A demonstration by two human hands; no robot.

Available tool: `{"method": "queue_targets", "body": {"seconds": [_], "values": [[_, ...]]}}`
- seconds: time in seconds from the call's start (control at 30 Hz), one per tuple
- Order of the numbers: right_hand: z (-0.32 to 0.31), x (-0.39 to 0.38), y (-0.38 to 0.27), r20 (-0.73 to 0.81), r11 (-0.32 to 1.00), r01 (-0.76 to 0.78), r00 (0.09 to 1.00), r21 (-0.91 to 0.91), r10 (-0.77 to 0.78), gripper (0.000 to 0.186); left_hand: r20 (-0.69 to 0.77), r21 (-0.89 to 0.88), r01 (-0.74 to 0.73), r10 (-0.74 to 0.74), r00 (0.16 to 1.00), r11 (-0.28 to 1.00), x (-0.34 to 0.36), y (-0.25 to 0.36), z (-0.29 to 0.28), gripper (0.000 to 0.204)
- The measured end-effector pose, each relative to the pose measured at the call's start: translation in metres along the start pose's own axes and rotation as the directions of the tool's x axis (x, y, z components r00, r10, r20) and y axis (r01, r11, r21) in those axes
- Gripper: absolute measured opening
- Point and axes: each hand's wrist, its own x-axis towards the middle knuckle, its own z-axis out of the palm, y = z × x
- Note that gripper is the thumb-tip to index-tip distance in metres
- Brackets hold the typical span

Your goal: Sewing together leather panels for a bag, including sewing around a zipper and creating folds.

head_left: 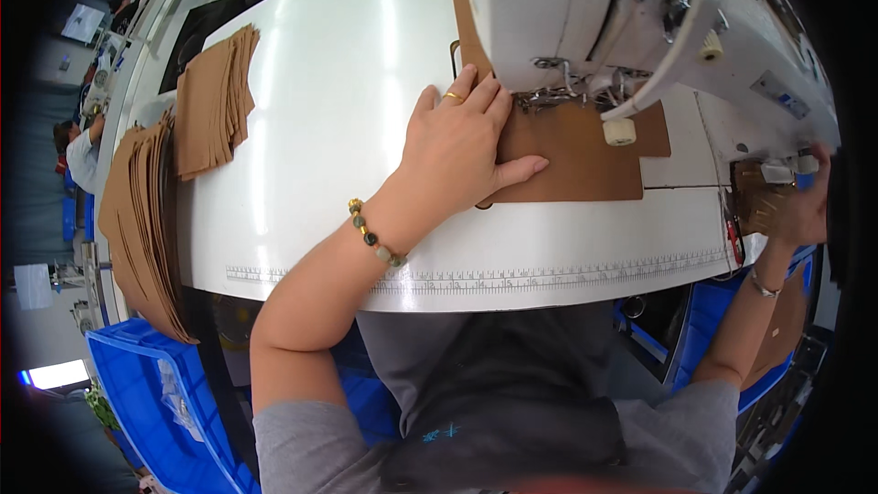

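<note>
A flat brown leather-like piece (pixel 585 165) with a stepped outline lies on the white table under the head of a white sewing machine (pixel 549 18). My left hand (pixel 462 142) presses on its left part, palm down, with fingers stretched out and the thumb apart. The fingertips reach close to the machine's presser foot area (pixel 540 99), where the needle itself is hard to make out. At the machine's right end, my right hand (pixel 805 206) is raised beside a small knob (pixel 808 165). Its fingers are dim and partly lost at the picture's rim, so their grip is unclear.
Two stacks of brown pieces, a smaller one (pixel 215 101) and a larger one (pixel 142 220), sit at the left. A printed ruler (pixel 476 279) runs along the table's front edge. Blue crates (pixel 165 393) stand below left and right. Another person (pixel 82 151) works far left.
</note>
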Motion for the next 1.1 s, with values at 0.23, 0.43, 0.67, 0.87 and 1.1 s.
{"method": "queue_targets", "body": {"seconds": [0.23, 0.43, 0.67, 0.87, 1.1], "values": [[0.101, -0.03, -0.158, 0.615, 0.893, 0.081, 0.697, 0.442, -0.368, 0.023, -0.023, -0.017, -0.006, 0.006, 1.0, 1.0, 0.003, 0.001, -0.007, 0.077], [0.114, -0.044, -0.176, 0.733, 0.881, -0.058, 0.582, 0.469, -0.352, 0.04, 0.002, -0.022, 0.008, -0.008, 1.0, 1.0, 0.002, 0.0, -0.005, 0.078], [0.116, -0.052, -0.172, 0.679, 0.888, 0.022, 0.635, 0.46, -0.367, 0.041, -0.044, -0.035, -0.022, 0.021, 0.999, 0.999, 0.005, -0.001, -0.004, 0.076], [0.114, -0.049, -0.175, 0.677, 0.891, 0.031, 0.639, 0.453, -0.367, 0.04, -0.096, -0.092, -0.055, 0.046, 0.994, 0.994, 0.006, -0.003, -0.004, 0.078], [0.117, -0.048, -0.175, 0.689, 0.891, 0.017, 0.627, 0.454, -0.363, 0.04, -0.016, -0.04, -0.003, 0.002, 1.0, 0.999, 0.006, -0.004, -0.004, 0.078]]}}
